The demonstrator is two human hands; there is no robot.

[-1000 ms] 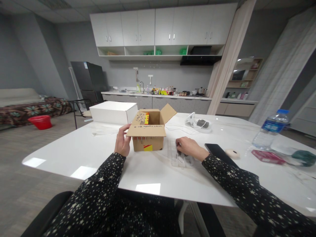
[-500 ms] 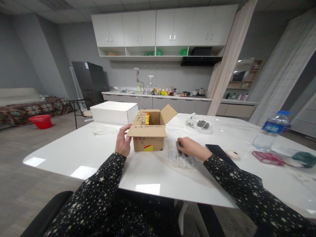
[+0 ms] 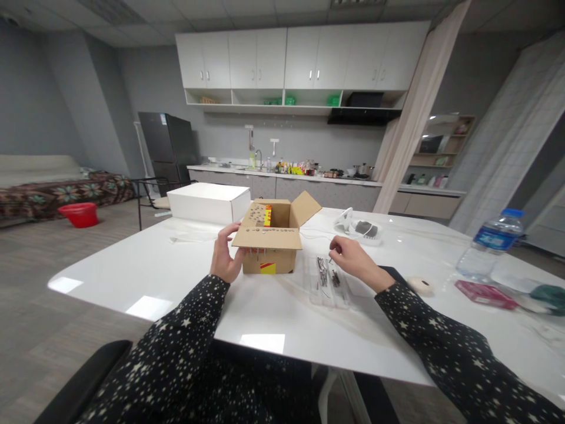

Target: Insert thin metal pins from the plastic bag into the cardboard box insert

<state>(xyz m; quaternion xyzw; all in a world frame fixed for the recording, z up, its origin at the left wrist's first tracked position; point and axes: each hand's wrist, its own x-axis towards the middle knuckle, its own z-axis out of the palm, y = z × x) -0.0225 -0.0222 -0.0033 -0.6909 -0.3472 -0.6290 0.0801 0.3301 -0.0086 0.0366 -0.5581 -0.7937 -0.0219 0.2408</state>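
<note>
A small open cardboard box (image 3: pixel 270 250) stands on the white table (image 3: pixel 286 312); its near flap is studded with several small metal heads. My left hand (image 3: pixel 226 254) rests against the box's left side, fingers curved round the flap's edge. My right hand (image 3: pixel 351 258) hovers just above a clear plastic tray (image 3: pixel 329 281) that holds several thin metal pieces. Its fingertips are pinched on one small thin metal piece.
A white box (image 3: pixel 207 202) sits behind the cardboard box. On the right lie a dark phone (image 3: pixel 392 272), a round pale object (image 3: pixel 421 285), a water bottle (image 3: pixel 489 242), a red packet (image 3: pixel 483 293) and a white device (image 3: pixel 362 228). A kitchen counter runs along the back.
My right hand has lifted off the tray with a small metal piece pinched in its fingertips. The left hand stays at the box. The camera tilted down a little.
</note>
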